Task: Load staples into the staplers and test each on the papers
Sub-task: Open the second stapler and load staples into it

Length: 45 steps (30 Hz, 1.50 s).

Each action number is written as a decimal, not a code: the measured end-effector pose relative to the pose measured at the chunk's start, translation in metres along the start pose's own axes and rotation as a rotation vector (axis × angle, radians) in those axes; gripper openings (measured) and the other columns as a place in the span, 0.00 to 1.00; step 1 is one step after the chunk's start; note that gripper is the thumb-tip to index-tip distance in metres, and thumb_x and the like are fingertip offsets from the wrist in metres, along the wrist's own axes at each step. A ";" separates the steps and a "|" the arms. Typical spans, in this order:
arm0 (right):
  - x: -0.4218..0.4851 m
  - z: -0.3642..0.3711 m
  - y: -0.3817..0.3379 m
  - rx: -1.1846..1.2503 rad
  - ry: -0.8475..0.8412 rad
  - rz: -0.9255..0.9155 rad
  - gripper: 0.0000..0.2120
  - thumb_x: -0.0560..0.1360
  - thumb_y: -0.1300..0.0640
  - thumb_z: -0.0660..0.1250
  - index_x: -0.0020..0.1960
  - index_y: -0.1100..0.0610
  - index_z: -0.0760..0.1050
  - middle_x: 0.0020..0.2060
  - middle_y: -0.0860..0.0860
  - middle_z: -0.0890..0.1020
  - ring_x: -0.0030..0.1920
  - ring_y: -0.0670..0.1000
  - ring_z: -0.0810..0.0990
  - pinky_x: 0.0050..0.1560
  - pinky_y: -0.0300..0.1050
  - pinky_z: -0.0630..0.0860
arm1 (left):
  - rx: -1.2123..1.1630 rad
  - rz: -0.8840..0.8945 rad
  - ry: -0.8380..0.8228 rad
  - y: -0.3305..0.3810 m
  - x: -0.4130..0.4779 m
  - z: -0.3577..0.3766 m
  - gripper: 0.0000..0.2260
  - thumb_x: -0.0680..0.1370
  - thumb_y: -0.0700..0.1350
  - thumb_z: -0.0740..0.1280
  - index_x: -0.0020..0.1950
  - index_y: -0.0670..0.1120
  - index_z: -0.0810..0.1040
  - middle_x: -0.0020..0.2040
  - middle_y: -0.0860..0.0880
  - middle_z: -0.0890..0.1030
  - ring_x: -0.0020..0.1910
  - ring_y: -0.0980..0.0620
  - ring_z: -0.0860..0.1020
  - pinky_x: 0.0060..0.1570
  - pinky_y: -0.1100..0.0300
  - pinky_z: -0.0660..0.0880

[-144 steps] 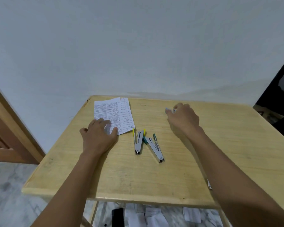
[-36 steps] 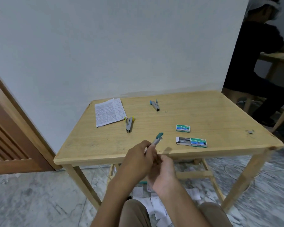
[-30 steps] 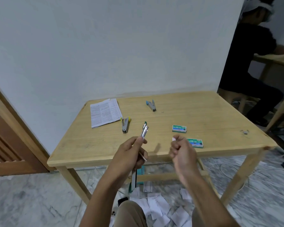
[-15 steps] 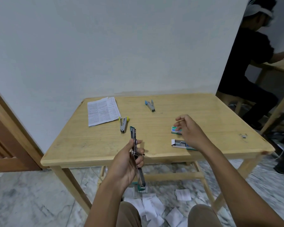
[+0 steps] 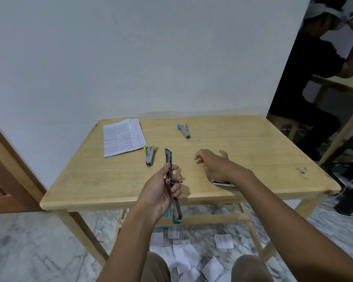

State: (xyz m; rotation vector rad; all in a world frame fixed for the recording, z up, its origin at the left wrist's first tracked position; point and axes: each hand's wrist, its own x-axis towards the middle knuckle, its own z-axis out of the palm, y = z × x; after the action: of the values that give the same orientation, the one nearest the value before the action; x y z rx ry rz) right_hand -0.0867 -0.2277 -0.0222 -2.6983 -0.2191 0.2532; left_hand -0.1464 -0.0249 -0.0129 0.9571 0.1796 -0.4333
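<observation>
Above the desk's (image 5: 114,198) near edge, our left hand (image 5: 161,192) gripped a green stapler (image 5: 172,184) swung fully open. Our right hand (image 5: 214,165) hovered with fingers loosely spread over a staple box (image 5: 224,183). Farther back lay the papers (image 5: 122,137), a yellow stapler (image 5: 149,154) beside them, and a blue stapler (image 5: 184,130).

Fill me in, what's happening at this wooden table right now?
A person is loading staplers. The left hand holds a green-tipped metal stapler swung open, upright over the near edge of the light wooden table. The right hand hovers open above the tabletop, over a green staple box that it partly hides. A yellow-tipped stapler lies beside the printed paper sheets, and a blue-tipped stapler lies farther back. Paper scraps litter the floor.
</observation>
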 end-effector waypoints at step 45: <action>-0.060 -0.029 0.024 -0.149 0.168 0.009 0.10 0.76 0.44 0.67 0.54 0.43 0.83 0.35 0.33 0.71 0.59 0.52 0.66 0.50 0.43 0.67 | 0.007 -0.085 -0.054 -0.022 -0.009 0.001 0.13 0.83 0.49 0.56 0.53 0.42 0.75 0.31 0.47 0.71 0.21 0.55 0.64 0.22 0.63 0.61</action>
State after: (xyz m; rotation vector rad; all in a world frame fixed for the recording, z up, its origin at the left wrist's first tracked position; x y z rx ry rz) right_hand -0.1365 -0.2723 0.0020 -2.8494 -0.1817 0.0116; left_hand -0.1642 -0.0343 -0.0259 0.9461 0.1701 -0.5379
